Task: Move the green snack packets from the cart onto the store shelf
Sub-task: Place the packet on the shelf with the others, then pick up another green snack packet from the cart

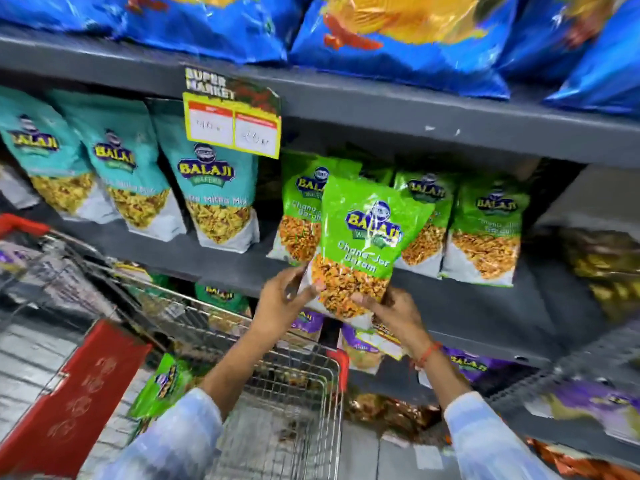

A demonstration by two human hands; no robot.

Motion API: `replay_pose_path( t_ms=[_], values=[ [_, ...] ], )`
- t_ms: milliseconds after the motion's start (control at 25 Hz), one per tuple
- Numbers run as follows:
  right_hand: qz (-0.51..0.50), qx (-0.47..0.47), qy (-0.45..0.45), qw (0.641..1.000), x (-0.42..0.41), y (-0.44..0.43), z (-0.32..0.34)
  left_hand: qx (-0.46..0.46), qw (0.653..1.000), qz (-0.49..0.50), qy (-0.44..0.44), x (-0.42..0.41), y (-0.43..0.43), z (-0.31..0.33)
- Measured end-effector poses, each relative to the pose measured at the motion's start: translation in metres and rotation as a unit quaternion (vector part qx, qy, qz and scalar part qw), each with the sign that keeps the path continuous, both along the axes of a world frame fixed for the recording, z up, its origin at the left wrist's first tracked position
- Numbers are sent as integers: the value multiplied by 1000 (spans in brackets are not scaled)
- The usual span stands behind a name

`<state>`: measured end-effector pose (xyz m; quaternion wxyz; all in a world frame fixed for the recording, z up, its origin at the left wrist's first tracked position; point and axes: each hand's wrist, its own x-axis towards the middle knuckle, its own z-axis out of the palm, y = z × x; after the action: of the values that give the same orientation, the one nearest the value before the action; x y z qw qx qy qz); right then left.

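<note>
Some green snack packets (485, 230) already stand on the store shelf (450, 299), just above the hands. One more green packet (360, 247) is held up in front of them, not yet set down. The left hand (280, 303) and right hand (394, 313) each pinch a bottom corner. It stands tall, top up, leaning a little right. Another green packet (162, 386) waits in the cart (298, 393), below the left hand.
</note>
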<state>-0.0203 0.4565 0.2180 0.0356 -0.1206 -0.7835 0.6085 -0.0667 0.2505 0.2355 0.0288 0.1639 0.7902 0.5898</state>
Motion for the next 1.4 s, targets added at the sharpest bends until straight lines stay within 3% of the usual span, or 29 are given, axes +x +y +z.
replay_pose_path(
  t_ms=[160,400,520,640,840,1000,1120,1240,1320,1400],
  values=[
    [-119,-31,83,989,-28,23,4,31,997,52,-38,-26,54,-3],
    [-144,-44,80,985,-48,30,-20,-149,987,65,3,-47,81,-28],
    [-243,-47,112,962,-43,16,-23,-93,993,74,23,-29,72,-30],
    [-301,53,199,931,-25,-23,-22,-43,993,107,24,-9,40,-43],
    [-119,87,239,960,-7,-107,-48,-12,972,229,-45,29,-41,-90],
    [14,112,178,977,-8,-173,-103,24,919,355,-170,48,-124,-144],
    [111,141,117,977,-15,-213,-148,-44,862,445,-239,43,-188,-181],
    [220,198,21,955,-38,-240,-191,-79,808,499,-305,30,-235,-220],
    [278,238,-14,931,-57,-259,-221,-82,788,507,-341,22,-259,-250],
    [339,323,-16,884,-70,-269,-255,-61,784,484,-384,21,-277,-277]
  ],
)
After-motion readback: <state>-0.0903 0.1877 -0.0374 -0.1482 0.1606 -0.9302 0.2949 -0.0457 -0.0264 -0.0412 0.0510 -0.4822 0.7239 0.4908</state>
